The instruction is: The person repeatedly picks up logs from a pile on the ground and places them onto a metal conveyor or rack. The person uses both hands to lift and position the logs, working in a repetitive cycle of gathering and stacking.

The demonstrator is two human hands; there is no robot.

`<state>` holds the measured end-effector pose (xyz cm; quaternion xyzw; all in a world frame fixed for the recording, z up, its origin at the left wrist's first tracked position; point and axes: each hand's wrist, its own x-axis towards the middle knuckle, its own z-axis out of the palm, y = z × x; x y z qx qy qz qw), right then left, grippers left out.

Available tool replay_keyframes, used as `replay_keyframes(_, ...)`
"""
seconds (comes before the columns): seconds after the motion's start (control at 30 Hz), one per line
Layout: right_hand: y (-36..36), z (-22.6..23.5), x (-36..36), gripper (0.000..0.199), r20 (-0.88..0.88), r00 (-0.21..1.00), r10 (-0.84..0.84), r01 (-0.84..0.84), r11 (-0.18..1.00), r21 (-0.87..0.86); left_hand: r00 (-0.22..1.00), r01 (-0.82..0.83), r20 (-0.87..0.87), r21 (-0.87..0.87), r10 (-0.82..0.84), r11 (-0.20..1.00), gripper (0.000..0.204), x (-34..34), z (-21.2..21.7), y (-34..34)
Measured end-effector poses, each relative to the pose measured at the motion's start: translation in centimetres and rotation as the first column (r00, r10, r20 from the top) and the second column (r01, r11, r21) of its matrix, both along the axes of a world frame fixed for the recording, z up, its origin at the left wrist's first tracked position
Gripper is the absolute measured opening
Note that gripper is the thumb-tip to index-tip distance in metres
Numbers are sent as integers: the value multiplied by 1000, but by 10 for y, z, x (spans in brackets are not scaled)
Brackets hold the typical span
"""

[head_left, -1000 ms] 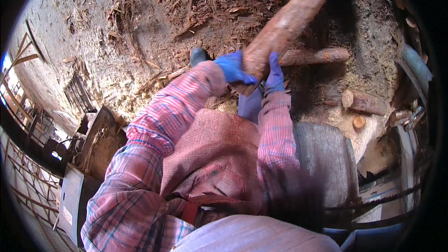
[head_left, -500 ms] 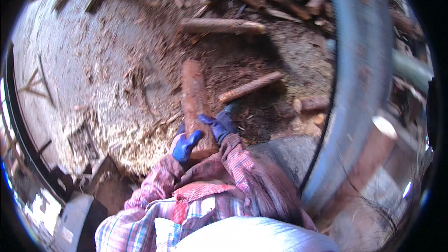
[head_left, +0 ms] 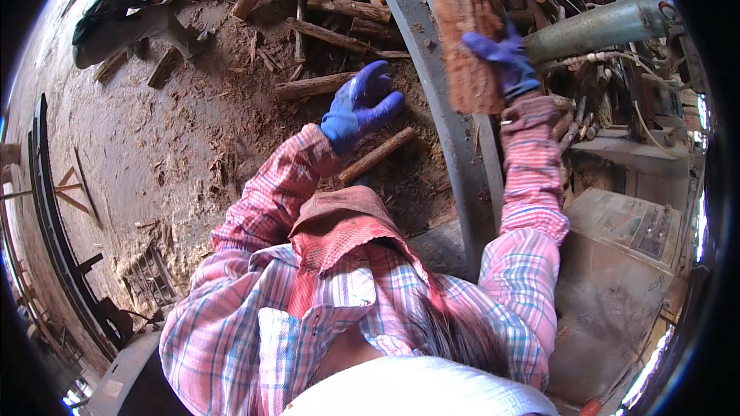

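Observation:
My right hand (head_left: pixel 505 62), in a blue-purple glove, grips a thick bark-covered log (head_left: pixel 462 31) by its right side, thumb over the bark. The log lies lengthwise away from me, above the long grey metal beam (head_left: pixel 428 69); whether it rests on the beam I cannot tell. My left hand (head_left: pixel 361 106), in a matching glove, is held out to the left of the log with its fingers apart and nothing in them. Beneath and near it on the ground lie a thin log (head_left: pixel 378 154) and another log (head_left: pixel 312 86).
Several logs (head_left: pixel 339 9) lie scattered at the far side, with more stacked beyond the beam. A greenish metal cylinder (head_left: pixel 601 27) juts in from the right. A dusty control box (head_left: pixel 632 223) stands at my right. Bark litter covers the ground (head_left: pixel 185 131). Another person (head_left: pixel 131 23) is at far left.
The thick log, held low in front of me by both hands, has been lifted up and right to the beam. My left hand has let go; my right hand still holds it.

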<state>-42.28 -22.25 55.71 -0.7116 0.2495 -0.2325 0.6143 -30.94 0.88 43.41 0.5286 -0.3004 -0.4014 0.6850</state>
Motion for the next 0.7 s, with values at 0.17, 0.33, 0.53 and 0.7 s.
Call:
replay_keyframes(0.17,-109,-38,-78,97,-379,888,-260,9,834,-551,997,-20,-73,179,33,984,68,-1,-51,10)
replay_keyframes(0.33,-104,-91,-133,102,-561,742,-366,-147,728,-669,995,-79,-4,621,105,780,72,12,-181,124)
replay_keyframes(0.53,-40,-78,-103,84,-240,882,-405,-120,300,-946,972,-127,28,898,232,421,37,13,-308,258)
replay_keyframes(0.7,115,-137,0,52,-299,954,-7,-160,833,-530,934,180,-239,956,265,231,45,33,-363,263)
